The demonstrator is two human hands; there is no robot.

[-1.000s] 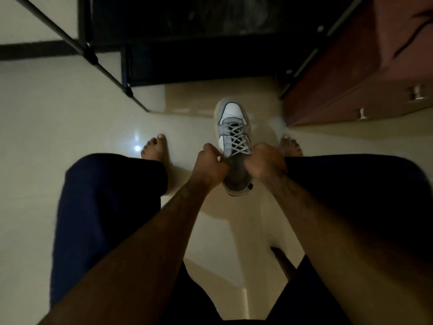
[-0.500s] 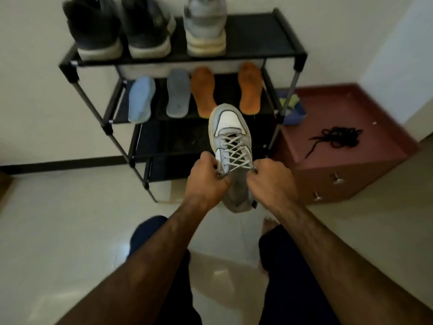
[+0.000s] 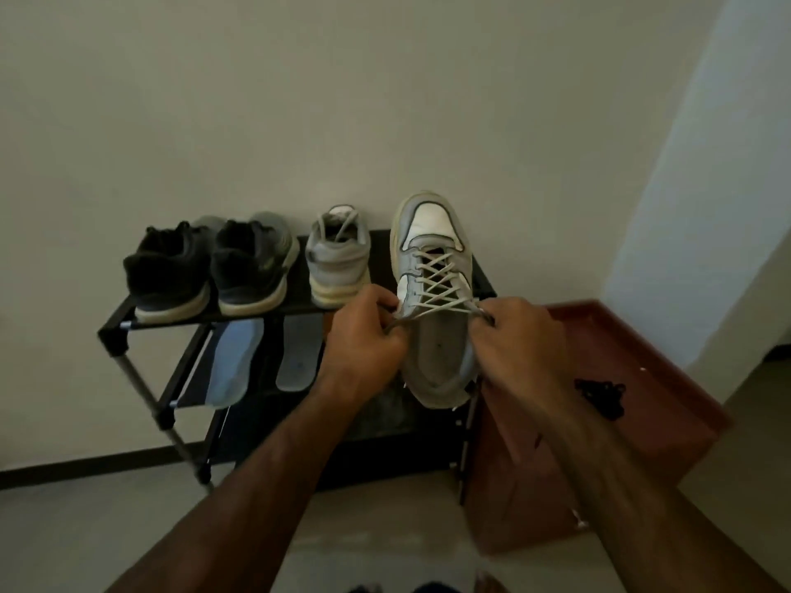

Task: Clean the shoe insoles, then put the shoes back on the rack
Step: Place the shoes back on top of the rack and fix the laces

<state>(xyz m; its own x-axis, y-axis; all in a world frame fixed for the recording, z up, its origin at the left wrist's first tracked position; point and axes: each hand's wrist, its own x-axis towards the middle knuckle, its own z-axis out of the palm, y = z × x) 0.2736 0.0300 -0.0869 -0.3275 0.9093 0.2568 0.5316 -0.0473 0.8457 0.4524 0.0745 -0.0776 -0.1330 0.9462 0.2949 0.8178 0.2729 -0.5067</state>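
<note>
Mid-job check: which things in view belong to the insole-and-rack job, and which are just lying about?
Job:
sneaker, held by left hand and right hand
rack
blue insole and grey insole on its lower shelf
black shoes and grey shoe on top

Lying about:
red cabinet right of the rack
black cord on it
</note>
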